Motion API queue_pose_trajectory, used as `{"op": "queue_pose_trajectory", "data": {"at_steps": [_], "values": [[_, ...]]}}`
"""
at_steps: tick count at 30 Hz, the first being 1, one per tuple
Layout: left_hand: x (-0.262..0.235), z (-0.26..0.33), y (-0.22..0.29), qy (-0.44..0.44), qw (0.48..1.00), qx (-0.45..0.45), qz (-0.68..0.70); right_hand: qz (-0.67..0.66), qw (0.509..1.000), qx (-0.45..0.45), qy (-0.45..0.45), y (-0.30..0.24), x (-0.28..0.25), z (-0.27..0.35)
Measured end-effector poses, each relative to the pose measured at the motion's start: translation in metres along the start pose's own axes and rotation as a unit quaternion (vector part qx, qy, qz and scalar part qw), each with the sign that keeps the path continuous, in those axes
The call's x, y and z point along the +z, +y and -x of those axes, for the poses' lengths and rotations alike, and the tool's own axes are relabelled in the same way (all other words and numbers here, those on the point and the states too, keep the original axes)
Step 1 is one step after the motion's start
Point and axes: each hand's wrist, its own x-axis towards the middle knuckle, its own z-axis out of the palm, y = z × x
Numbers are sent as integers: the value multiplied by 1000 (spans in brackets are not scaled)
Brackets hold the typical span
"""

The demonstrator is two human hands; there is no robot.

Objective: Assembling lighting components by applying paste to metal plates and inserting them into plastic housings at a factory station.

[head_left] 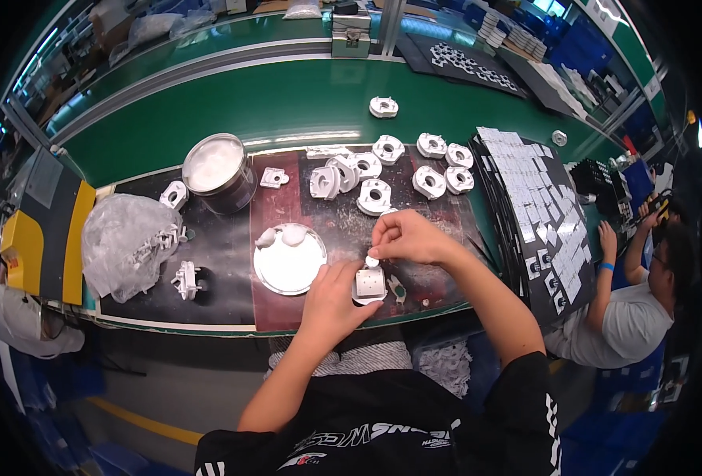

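Observation:
A white square block (pixel 370 283) with small holes sits on a rounded white base near the table's front edge. My left hand (pixel 331 305) grips it from the left, fingertips at its far side and thumb along its near edge. Just beyond the block, my right hand (pixel 411 237) pinches a small round white piece (pixel 372 261). Left of my left hand lies a round white dish (pixel 289 268) with two whitish lumps (pixel 294 234) on its far part. A small greenish piece (pixel 398 290) rests right of the block.
White ring-shaped housings (pixel 375 196) stand beyond my hands. An open can (pixel 218 166) holds white paste. Left are a clear plastic bag (pixel 121 242), a loose white part (pixel 186 280) and a yellow-black machine (pixel 46 238). Stacked black boards (pixel 561 262) carry white pieces; a co-worker (pixel 625 317) sits beyond.

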Motion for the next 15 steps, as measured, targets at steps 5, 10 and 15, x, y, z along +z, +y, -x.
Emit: {"op": "queue_pose_trajectory", "data": {"at_steps": [5, 10, 15], "values": [[2, 0, 1, -16, 1000, -4, 8, -15, 999, -36, 16, 3, 6, 10], [2, -1, 2, -11, 1000, -7, 28, -41, 999, -6, 21, 9, 2, 15], [3, -1, -2, -24, 999, 3, 25, 0, 999, -20, 36, 18, 13, 10]]}}
